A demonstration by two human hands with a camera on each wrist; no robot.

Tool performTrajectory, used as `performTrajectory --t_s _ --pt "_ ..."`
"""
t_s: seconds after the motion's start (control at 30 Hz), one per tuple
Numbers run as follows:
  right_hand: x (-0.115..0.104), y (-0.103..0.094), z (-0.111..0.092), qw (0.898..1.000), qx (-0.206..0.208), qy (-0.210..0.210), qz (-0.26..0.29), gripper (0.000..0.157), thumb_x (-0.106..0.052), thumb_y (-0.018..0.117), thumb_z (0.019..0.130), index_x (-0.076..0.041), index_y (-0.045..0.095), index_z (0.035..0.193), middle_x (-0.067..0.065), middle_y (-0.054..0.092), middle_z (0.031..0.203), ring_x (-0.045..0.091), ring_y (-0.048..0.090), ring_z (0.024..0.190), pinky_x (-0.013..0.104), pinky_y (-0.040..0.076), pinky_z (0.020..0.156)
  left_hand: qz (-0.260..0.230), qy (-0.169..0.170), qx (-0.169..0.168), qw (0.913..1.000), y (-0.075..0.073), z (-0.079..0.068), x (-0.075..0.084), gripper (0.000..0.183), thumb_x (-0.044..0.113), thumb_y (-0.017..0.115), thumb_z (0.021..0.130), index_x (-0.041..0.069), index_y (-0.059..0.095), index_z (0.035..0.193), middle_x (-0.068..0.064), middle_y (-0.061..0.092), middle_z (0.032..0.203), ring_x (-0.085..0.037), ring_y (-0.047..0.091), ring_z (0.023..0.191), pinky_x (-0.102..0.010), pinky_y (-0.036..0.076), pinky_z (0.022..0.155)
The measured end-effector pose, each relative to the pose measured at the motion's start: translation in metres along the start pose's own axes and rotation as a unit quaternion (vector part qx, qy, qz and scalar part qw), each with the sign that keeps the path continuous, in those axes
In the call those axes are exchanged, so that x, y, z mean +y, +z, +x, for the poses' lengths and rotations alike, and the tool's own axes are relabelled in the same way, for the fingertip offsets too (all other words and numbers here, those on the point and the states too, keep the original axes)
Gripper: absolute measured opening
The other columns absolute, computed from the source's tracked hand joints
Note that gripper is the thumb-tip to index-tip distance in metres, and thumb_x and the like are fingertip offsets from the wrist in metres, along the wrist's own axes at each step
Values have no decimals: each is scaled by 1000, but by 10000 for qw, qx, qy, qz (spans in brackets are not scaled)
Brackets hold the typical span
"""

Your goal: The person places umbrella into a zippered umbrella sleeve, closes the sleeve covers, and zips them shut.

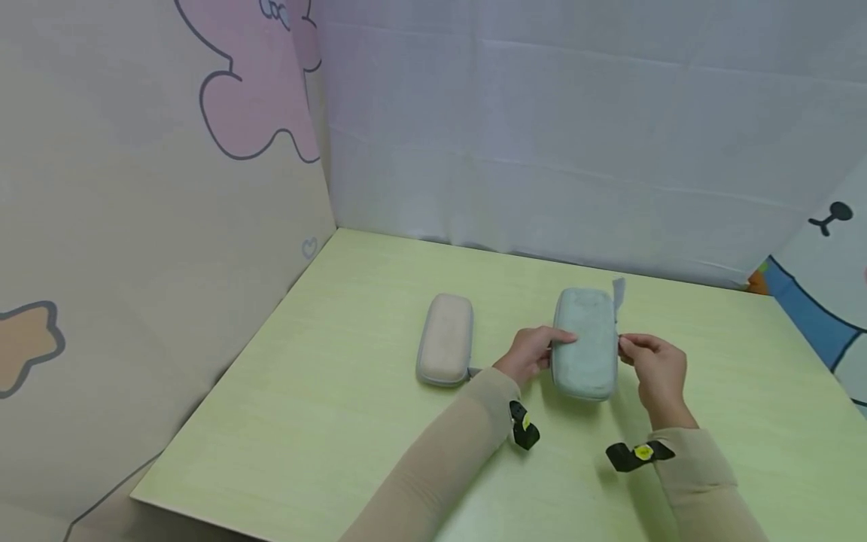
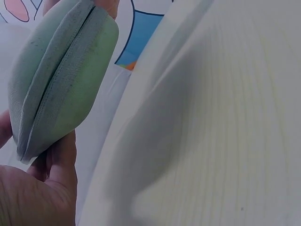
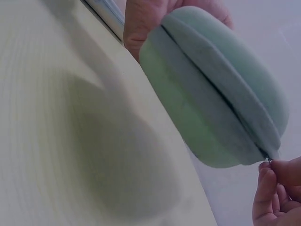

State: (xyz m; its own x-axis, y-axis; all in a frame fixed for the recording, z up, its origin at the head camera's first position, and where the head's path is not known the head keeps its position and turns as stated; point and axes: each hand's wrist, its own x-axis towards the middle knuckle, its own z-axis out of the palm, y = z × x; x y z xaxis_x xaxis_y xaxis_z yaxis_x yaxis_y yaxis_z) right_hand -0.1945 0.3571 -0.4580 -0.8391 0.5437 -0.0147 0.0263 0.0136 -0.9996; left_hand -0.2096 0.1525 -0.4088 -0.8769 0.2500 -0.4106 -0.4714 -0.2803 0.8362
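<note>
A pale green zippered case point(image 1: 585, 346) with rounded corners is held up above the table. My left hand point(image 1: 528, 354) grips it by the left side, thumb on the front face. At its right side my right hand point(image 1: 657, 369) pinches the zipper pull point(image 3: 269, 161), of which only a small dark bit shows. A grey zipper band point(image 3: 211, 87) runs round the case's edge with a dark line along it; whether that seam is parted, I cannot tell. A grey strap point(image 1: 619, 293) sticks up at the upper right corner.
To the left, a beige zippered case point(image 1: 447, 339) with grey edging lies on the light green table point(image 1: 305, 421). A white cloth point(image 1: 576, 150) hangs behind the table, and a panel with cartoon drawings point(image 1: 169, 226) stands along its left side.
</note>
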Motion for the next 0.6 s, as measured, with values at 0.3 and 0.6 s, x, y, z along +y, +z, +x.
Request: performTrajectory --t_s 0.3,0.6 --pt "5 0 0 9999 87 64 86 6 -12 73 81 -7 71 85 0 65 79 9 64 66 18 52 59 -16 -2 10 10000 0 0 0 38 8 78 69 -2 61 101 -10 65 87 -24 65 78 -36 52 75" --pt "3 2 -4 9999 87 99 37 6 -12 73 81 -7 71 83 -1 66 76 8 63 64 18 52 58 -57 45 50 10000 -2 0 1 38 9 78 68 -2 61 100 -10 65 86 -24 65 77 -36 52 75"
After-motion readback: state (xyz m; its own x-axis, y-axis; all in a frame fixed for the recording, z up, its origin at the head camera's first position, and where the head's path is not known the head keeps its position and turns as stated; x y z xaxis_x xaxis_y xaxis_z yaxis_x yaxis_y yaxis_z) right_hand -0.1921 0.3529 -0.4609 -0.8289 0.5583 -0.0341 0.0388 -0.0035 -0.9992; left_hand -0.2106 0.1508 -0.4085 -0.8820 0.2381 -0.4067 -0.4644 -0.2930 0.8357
